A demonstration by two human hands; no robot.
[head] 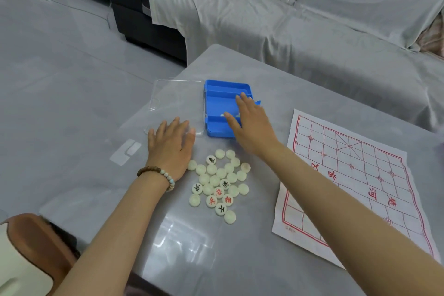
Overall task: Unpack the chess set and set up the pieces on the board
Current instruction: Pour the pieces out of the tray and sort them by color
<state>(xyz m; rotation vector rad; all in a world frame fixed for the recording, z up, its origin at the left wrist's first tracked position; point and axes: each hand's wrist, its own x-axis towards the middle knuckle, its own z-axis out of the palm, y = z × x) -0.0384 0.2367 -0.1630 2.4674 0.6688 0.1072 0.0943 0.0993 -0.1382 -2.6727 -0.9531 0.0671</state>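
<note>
Between the wrists, xiangqi pieces (219, 185) lie heaped on the bench (216, 259). Left hand (171, 144) rests flat and open at the clear lid (177, 98). Right hand (249, 118) reaches open-fingered into the blue box (216, 84). Unpacking, I'd say. Next: pinch out the stragglers, then fill the board (348, 175) to the right.

Glossy grey tabletop (204, 252) throwing back light. Blue plastic box (217, 101), smooth, dull sheen. Clear hard-plastic lid (177, 98), shiny. Round cream pieces (221, 172), smooth (plastic, by the look). White cloth board with red lines (348, 170), matt and creased. Brown wooden-bead bracelet (150, 170).
</note>
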